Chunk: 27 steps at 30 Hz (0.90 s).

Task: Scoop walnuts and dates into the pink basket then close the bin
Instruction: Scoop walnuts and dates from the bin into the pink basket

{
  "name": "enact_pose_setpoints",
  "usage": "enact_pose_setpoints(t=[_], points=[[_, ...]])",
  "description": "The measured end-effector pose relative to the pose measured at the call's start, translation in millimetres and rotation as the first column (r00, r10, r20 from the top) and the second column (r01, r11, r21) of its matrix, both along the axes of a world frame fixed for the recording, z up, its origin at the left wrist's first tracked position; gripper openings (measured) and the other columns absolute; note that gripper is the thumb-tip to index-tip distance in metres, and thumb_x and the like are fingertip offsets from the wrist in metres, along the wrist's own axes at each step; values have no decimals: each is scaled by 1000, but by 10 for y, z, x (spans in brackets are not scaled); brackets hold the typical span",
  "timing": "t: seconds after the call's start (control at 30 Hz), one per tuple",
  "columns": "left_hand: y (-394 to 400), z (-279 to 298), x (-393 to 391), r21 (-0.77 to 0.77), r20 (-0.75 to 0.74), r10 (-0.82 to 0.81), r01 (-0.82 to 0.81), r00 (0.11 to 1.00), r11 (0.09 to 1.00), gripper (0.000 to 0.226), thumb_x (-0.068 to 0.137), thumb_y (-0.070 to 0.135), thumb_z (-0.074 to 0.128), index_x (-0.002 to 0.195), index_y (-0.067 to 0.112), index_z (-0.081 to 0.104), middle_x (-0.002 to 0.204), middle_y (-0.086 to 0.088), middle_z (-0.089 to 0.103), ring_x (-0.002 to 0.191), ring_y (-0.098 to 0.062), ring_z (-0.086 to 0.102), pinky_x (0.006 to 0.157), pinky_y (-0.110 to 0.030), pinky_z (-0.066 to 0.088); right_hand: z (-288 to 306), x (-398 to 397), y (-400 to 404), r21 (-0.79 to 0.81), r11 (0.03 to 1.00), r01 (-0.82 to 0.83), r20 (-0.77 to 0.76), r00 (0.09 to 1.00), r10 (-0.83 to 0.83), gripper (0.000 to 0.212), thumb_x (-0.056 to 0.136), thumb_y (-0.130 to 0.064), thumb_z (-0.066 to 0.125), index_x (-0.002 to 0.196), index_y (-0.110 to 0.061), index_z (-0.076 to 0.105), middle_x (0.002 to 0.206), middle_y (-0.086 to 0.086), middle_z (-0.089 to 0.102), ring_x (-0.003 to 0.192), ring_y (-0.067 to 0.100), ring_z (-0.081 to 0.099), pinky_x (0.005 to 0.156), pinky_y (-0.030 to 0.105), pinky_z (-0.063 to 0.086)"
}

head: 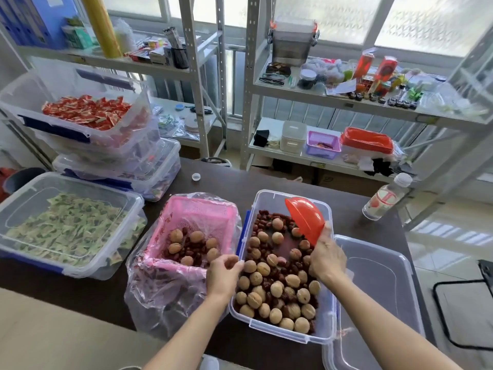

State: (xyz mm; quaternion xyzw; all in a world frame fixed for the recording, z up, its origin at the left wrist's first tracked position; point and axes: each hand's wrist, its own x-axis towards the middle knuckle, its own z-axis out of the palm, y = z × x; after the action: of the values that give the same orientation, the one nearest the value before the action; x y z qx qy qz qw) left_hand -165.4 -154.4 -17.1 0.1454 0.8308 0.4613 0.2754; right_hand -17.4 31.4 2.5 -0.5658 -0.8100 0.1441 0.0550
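Observation:
A clear plastic bin (pixel 326 209) stands open on the dark table, holding walnuts (pixel 277 289) and red dates (pixel 262 218). My right hand (pixel 326 257) grips a red scoop (pixel 305 218) by its handle, raised over the bin's right side, bowl tilted down. Left of the bin sits the pink basket (pixel 197 212), lined with a clear plastic bag, with some walnuts and dates in its bottom. My left hand (pixel 224 273) is between basket and bin, fingers curled at the basket's near right edge; what they pinch is unclear. The bin's clear lid (pixel 378 284) lies to the right.
A closed bin of green packets (pixel 66 225) sits at the left, with stacked bins behind it and red packets (pixel 85 112) on top. A water bottle (pixel 384 198) stands at the table's right and a small white cap (pixel 196 177) at the back. Metal shelves stand behind.

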Motion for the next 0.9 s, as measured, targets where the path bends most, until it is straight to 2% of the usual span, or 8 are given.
enact_pose_setpoints(t=[0.1, 0.2, 0.4, 0.57, 0.7, 0.8, 0.9], points=[[19, -40, 1, -22, -15, 8, -8, 1000, 1000, 26, 86, 16, 69, 110, 10, 71, 102, 0, 70, 94, -12, 62, 80, -21, 45, -41, -97, 25, -17, 999, -51, 119, 991, 53, 70, 95, -13, 36, 153, -15, -2, 117, 19, 58, 100, 39, 63, 86, 47, 48], [28, -40, 4, -27, -30, -9, 8, 1000, 1000, 24, 86, 16, 68, 109, 9, 73, 100, 0, 71, 96, -15, 64, 82, -23, 46, -97, -178, 32, -38, 996, -76, 210, 974, 82, 70, 97, -13, 33, 155, -12, -6, 122, 17, 56, 106, 36, 62, 89, 48, 49], [32, -47, -12, -24, -63, -24, 23, 998, 999, 22, 86, 15, 69, 107, 8, 73, 99, -3, 73, 95, -15, 65, 88, -28, 51, -163, -273, 50, -163, 981, -102, 177, 975, 131, 76, 98, -17, 35, 153, -12, -17, 126, 16, 59, 108, 34, 62, 92, 45, 48], [32, -84, -31, -16, -59, -29, 28, 998, 999, 19, 86, 14, 69, 103, 9, 74, 96, -4, 74, 94, -18, 68, 88, -31, 54, -169, -315, -23, -239, 957, -161, 201, 956, 211, 82, 93, -13, 41, 153, -7, -14, 127, 19, 60, 110, 37, 60, 91, 44, 48], [37, -86, -25, -9, -65, -26, 26, 998, 1000, 18, 86, 14, 69, 102, 8, 74, 93, -3, 72, 92, -17, 67, 86, -29, 53, -201, -298, -206, -312, 937, -159, 148, 966, 213, 83, 92, -16, 41, 153, -8, -14, 131, 21, 57, 113, 39, 58, 97, 49, 46], [34, -91, -23, -6, -60, -25, 24, 998, 1000, 17, 86, 14, 69, 102, 9, 74, 92, -3, 72, 91, -17, 67, 87, -31, 54, -218, -268, -367, -350, 926, -143, 142, 969, 204, 79, 92, -9, 37, 153, -3, -14, 131, 20, 57, 114, 36, 57, 95, 44, 45], [32, -96, -25, -7, -49, -21, 21, 999, 1000, 17, 86, 15, 69, 101, 9, 74, 92, -3, 73, 91, -17, 67, 88, -34, 55, -236, -217, -476, -422, 900, -112, 50, 988, 146, 81, 90, -7, 39, 152, -2, -13, 125, 18, 59, 107, 32, 61, 92, 41, 51]])
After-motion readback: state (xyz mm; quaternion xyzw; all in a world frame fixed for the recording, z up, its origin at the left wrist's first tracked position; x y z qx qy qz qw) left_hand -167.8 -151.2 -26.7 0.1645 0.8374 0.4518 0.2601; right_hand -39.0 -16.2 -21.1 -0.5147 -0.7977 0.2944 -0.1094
